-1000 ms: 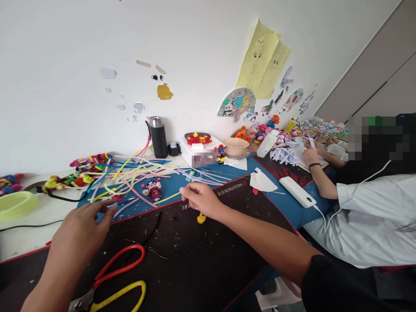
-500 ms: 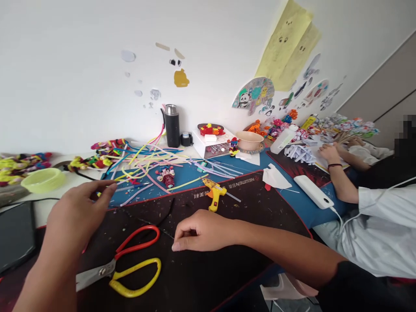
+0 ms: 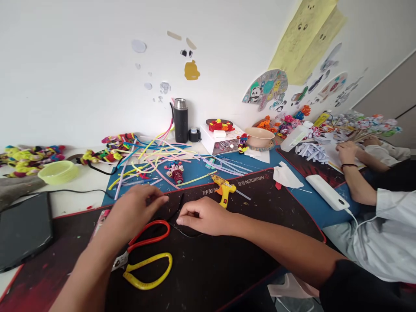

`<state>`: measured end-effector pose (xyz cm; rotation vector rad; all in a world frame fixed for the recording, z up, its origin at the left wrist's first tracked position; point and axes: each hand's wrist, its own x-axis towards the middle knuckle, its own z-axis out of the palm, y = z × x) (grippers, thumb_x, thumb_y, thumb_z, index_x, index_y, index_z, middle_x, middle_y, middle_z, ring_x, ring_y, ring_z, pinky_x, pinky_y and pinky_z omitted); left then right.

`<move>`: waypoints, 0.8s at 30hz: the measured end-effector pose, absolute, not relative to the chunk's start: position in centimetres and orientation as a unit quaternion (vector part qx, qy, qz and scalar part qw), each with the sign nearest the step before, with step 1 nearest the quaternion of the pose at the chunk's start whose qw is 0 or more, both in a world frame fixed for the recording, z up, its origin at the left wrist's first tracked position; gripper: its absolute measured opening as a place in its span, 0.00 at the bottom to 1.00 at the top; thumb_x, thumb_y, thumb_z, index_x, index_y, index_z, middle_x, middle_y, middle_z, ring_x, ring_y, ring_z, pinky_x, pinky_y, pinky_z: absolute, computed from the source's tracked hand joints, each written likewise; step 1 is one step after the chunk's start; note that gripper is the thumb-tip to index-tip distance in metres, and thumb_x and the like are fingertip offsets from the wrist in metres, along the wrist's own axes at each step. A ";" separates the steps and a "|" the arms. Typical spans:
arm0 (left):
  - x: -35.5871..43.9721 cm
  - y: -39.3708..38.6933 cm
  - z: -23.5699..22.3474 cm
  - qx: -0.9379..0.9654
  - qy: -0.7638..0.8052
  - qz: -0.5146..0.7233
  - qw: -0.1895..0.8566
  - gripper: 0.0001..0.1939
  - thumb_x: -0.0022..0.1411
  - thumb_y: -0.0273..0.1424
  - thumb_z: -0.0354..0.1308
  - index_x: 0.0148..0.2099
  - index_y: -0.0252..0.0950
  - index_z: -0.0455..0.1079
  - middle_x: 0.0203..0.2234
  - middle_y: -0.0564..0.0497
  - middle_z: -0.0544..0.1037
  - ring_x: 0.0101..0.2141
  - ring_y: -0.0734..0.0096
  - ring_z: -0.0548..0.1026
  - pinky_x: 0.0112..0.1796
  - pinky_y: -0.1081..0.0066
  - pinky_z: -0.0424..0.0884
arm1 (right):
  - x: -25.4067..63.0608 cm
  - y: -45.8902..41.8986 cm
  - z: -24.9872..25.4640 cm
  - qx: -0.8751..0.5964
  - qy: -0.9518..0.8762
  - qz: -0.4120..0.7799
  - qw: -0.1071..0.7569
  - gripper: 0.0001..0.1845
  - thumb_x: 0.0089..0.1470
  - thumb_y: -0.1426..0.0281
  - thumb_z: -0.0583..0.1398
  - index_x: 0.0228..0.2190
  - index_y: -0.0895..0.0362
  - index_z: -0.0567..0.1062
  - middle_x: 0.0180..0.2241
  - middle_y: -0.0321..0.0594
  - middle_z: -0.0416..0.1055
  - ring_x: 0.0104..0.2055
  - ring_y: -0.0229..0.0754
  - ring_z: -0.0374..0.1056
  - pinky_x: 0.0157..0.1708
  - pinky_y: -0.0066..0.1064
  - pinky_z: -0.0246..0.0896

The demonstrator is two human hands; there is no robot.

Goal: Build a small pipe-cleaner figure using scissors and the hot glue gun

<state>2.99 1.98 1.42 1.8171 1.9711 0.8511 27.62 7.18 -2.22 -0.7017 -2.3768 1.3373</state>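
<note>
My left hand point(image 3: 138, 212) is above the mat, thumb and fingers pinched together; whatever they hold is too small to make out. Close by on the right, my right hand point(image 3: 206, 216) is also closed, its fingertips at a thin black strand point(image 3: 188, 235) that curves beneath it. Under my left forearm lie scissors point(image 3: 147, 271) with one red and one yellow handle loop, blades mostly hidden. Just behind my right hand rests a yellow glue gun point(image 3: 224, 189) with a clear stick in its back. A small doll-like figure point(image 3: 176, 173) with a dark red body lies past the mat edge.
Coloured pipe cleaners point(image 3: 146, 158) are strewn behind the mat point(image 3: 208, 277). A black flask point(image 3: 181, 121), a beige bowl point(image 3: 260, 138) and a green bowl point(image 3: 58, 172) stand farther back. A dark tablet point(image 3: 26, 232) lies left. Another person's arm point(image 3: 355, 182) and a white power bank point(image 3: 326, 193) are right.
My left hand has moved right, closer to my right hand, and its forearm now covers the scissor blades. The view has turned slightly left. My right hand stays closed near the glue gun.
</note>
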 end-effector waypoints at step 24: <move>1.4 2.6 -0.3 0.466 0.662 0.500 0.307 0.19 0.66 0.51 0.65 0.44 0.40 0.77 0.38 0.50 0.84 0.41 0.62 0.78 0.43 0.68 0.70 | 21.7 2.3 -1.5 -0.083 -0.986 0.130 0.070 0.26 0.73 0.49 0.60 0.57 0.57 0.78 0.53 0.48 0.77 0.51 0.54 0.75 0.38 0.39 0.74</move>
